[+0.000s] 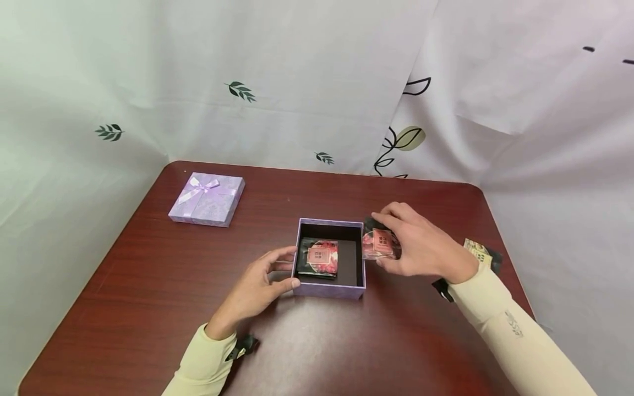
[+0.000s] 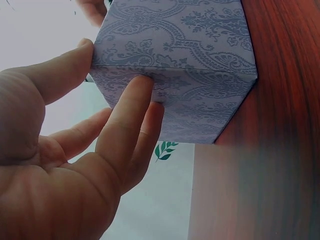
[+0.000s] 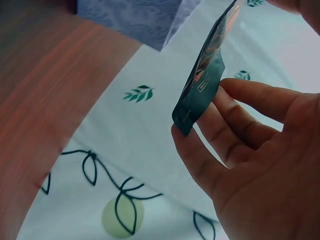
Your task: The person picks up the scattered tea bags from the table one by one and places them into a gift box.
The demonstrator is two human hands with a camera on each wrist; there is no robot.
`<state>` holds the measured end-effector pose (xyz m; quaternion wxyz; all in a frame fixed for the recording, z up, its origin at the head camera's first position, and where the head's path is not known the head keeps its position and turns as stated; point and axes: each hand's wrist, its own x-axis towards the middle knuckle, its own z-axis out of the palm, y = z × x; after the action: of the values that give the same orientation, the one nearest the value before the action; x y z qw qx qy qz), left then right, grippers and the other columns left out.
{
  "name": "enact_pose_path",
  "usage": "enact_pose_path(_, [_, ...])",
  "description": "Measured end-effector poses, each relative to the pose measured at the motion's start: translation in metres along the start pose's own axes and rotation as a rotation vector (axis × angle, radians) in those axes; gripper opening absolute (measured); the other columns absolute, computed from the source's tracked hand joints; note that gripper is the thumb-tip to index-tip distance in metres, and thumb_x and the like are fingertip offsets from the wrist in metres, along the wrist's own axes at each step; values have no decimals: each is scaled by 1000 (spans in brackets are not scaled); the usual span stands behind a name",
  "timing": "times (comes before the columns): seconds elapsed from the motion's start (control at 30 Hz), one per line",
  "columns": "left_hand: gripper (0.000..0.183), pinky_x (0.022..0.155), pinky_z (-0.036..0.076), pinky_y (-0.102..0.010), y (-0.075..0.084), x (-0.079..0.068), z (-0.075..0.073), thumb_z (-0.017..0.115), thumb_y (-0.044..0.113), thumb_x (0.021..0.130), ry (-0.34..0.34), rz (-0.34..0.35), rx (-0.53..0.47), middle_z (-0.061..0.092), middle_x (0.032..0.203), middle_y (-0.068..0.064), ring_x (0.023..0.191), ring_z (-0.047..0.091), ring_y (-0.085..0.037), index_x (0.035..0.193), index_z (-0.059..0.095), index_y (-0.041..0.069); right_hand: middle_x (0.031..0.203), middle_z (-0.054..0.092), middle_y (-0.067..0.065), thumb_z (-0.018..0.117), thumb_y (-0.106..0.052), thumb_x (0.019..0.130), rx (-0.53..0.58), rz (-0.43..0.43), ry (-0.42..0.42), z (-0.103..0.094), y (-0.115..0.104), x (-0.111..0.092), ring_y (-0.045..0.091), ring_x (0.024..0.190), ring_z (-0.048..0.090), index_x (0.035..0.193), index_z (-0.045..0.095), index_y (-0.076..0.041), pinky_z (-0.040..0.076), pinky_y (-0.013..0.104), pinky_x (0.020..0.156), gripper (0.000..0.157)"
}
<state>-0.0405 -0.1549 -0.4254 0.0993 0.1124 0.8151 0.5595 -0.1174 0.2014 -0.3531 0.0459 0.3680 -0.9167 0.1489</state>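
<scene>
An open lavender box (image 1: 329, 291) with a paisley pattern and a dark inside stands mid-table. Several black-and-red floral sachets (image 1: 319, 257) lie stacked in its left part. My left hand (image 1: 257, 281) rests against the box's left side, thumb at the near corner; in the left wrist view its fingertips touch the patterned wall. Just beyond the right wall, my right hand (image 1: 413, 242) pinches a black-and-red sachet (image 1: 380, 240) between thumb and fingers. Seen from the right wrist, this sachet (image 3: 202, 90) is tilted edge-on, dark at one end; its exact number of layers cannot be told.
The lavender lid (image 1: 210, 206) with a ribbon bow lies at the back left of the brown table (image 1: 148, 291). Yellow-and-dark sachets (image 1: 477, 252) lie at the right, partly hidden by the right wrist. White curtain (image 1: 297, 71) hangs behind the table.
</scene>
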Motion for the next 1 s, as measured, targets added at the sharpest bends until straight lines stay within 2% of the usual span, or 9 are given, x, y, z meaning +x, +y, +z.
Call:
enact_pose_path(0.23, [69, 95, 61, -39, 0, 0, 0, 85, 11, 91, 1, -12, 15, 64, 138, -19, 123, 69, -36, 152, 54, 8, 127, 58, 8, 88, -40, 73, 10, -35, -18, -2, -9, 19, 22, 116, 52, 146, 60, 1, 52, 38, 94, 88])
enact_pose_path(0.53, [69, 95, 61, -43, 1, 0, 0, 85, 12, 91, 0, -23, 23, 64, 139, -17, 124, 69, -35, 153, 54, 9, 128, 58, 7, 89, -38, 73, 29, -70, -43, -1, -20, 42, 21, 117, 52, 143, 62, 1, 52, 35, 95, 85])
enact_pose_path(0.73, [69, 96, 61, -44, 0, 0, -1, 84, 12, 91, -4, -22, 20, 63, 140, -18, 124, 68, -36, 153, 54, 9, 129, 58, 5, 85, -37, 75, 41, -72, -90, 7, -31, 60, 20, 119, 53, 145, 61, 0, 53, 34, 99, 84])
enact_pose_path(1.0, [69, 98, 61, -44, 0, 1, -1, 84, 13, 91, -9, -14, 16, 64, 141, -18, 125, 68, -36, 153, 53, 9, 125, 59, 3, 81, -37, 77, 67, -96, -130, 25, -46, 81, 17, 108, 55, 143, 63, -1, 54, 31, 90, 78])
